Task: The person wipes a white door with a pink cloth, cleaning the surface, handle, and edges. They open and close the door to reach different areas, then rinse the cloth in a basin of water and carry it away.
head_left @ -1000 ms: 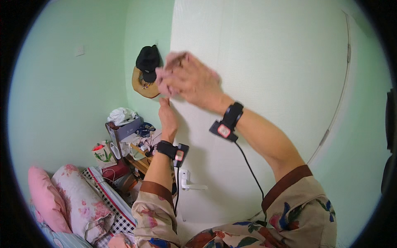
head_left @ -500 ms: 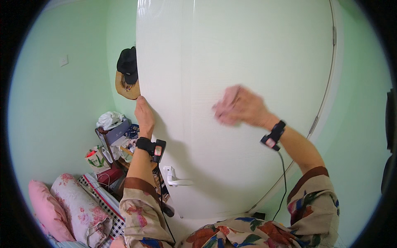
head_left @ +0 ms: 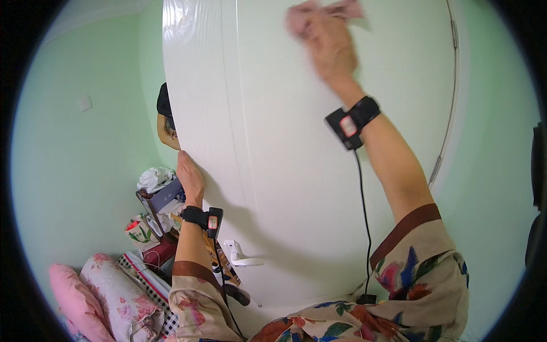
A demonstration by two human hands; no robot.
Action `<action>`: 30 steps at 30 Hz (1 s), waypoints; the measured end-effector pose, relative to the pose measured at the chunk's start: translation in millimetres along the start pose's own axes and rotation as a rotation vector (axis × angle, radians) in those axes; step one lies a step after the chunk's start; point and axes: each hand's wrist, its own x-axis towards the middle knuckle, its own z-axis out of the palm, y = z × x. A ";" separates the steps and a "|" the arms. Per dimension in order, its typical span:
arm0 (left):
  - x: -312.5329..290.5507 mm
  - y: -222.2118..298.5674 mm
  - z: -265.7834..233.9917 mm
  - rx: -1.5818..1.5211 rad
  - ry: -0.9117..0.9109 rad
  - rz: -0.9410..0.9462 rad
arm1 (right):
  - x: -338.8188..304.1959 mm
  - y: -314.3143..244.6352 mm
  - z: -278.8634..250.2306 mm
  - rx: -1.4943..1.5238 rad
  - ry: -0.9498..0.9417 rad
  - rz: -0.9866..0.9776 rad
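"Grasping a crumpled pink cloth (head_left: 299, 21), the right hand (head_left: 335, 51) is raised high. Where is the cloth?"

"At the upper part of the broad, glossy white door (head_left: 307, 171). Blur hides whether it's pressed flat."

"And the left hand (head_left: 191, 179)?"

"It's at the door's free edge, pointing upward. I can't tell whether it's curled around behind."

"What's near that hand?"

"Just above it, a tan woven straw hat (head_left: 166, 137) with a black cap (head_left: 163, 100) over it, both partly hidden by the door. Lower down, a white lever handle (head_left: 244, 259) sticks out."

"Anything on the wrists?"

"Each wears a black strap with a small black box, the right one (head_left: 345, 128) and the left one (head_left: 213, 222), each trailing a cable."
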 end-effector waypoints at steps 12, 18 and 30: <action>10.9 -18.1 3.8 0.266 -0.032 -0.006 | -188.5 -105.4 -73.7 0.624 -0.700 -0.777; 15.7 -26.2 4.0 0.004 0.025 0.007 | -131.3 -8.7 -133.5 0.653 -0.823 -0.281; 22.3 -31.1 1.7 0.027 0.049 -0.016 | -52.4 198.6 -115.0 -0.224 0.182 0.375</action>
